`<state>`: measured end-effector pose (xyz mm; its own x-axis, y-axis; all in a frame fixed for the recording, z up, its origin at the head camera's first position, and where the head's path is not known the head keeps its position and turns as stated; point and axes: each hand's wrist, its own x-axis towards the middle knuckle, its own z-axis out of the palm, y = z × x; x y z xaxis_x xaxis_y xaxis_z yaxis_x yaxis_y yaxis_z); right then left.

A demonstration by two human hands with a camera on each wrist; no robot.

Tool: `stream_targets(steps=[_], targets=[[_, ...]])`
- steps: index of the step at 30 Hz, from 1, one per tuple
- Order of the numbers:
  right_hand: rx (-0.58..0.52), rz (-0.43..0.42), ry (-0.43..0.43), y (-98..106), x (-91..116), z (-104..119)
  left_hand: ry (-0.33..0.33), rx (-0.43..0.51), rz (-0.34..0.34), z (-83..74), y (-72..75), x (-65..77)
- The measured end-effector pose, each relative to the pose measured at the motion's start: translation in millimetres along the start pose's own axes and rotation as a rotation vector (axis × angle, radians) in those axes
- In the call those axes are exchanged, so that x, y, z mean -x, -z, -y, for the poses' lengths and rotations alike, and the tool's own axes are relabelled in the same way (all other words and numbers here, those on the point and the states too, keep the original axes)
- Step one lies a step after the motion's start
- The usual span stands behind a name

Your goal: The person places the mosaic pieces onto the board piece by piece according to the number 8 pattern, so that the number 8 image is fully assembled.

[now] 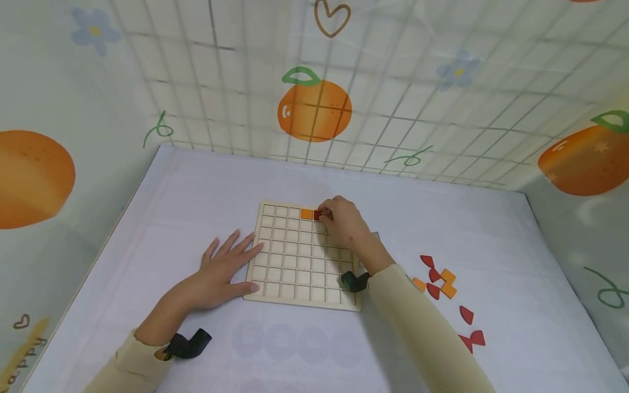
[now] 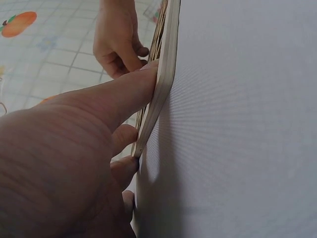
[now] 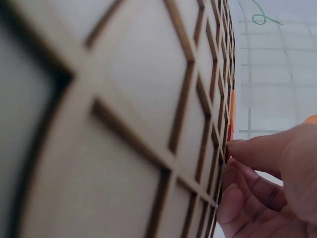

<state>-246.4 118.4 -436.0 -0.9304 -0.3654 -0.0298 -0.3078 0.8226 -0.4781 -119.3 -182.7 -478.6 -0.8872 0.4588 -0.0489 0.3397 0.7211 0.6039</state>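
Note:
A pale wooden grid board (image 1: pixel 291 262) lies flat on the table, its square cells framed by thin raised ridges. My left hand (image 1: pixel 221 275) is spread along the board's left edge, thumb and fingertips resting on the rim. At the far edge, my right hand (image 1: pixel 341 224) pinches a small red piece (image 1: pixel 317 215) between thumb and fingers, right at a cell of the top row. Directly left of it, an orange square tile (image 1: pixel 307 214) fills a cell. In the right wrist view the fingers partly hide the red piece (image 3: pixel 229 133).
Several loose red pieces (image 1: pixel 467 315) and orange pieces (image 1: pixel 448 290) lie on the white-covered table (image 1: pixel 516 262) to the right of the board, partly behind my right sleeve (image 1: pixel 427 327). A patterned cloth wall (image 1: pixel 245 109) with oranges and grid lines stands behind the table.

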Motion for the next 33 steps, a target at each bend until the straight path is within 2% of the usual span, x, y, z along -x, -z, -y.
stream_targets(steps=[5,9,12,14,17,20,24,26,33], targets=[[-0.013,0.014,0.011,6.8,10.3,-3.0,-0.005,-0.017,0.001,-0.1,-4.2,-2.3],[-0.094,-0.042,0.048,29.1,29.7,-11.2,0.000,-0.023,0.007,-0.2,-6.1,-3.5],[-0.135,-0.119,0.041,55.4,52.8,-23.3,0.001,-0.018,0.011,-1.5,-7.1,-4.9],[-0.148,-0.137,0.013,73.1,71.8,-33.1,0.000,-0.021,0.013,-2.2,-7.8,-5.2],[-0.139,-0.103,-0.045,94.0,102.0,-47.4,0.008,-0.029,0.015,-2.5,-8.7,-4.4],[-0.099,-0.039,-0.096,104.8,130.6,-61.9,0.013,-0.033,0.008,-1.4,-9.1,-3.0],[-0.060,0.063,-0.146,103.3,164.4,-82.8,0.011,-0.032,0.002,1.8,-9.0,-1.0],[-0.043,0.085,-0.159,97.4,180.3,-94.0,0.008,-0.027,0.003,2.8,-8.5,0.1],[0.033,0.021,-0.102,75.6,210.9,-122.0,0.003,-0.008,0.011,2.7,-8.3,1.6]])
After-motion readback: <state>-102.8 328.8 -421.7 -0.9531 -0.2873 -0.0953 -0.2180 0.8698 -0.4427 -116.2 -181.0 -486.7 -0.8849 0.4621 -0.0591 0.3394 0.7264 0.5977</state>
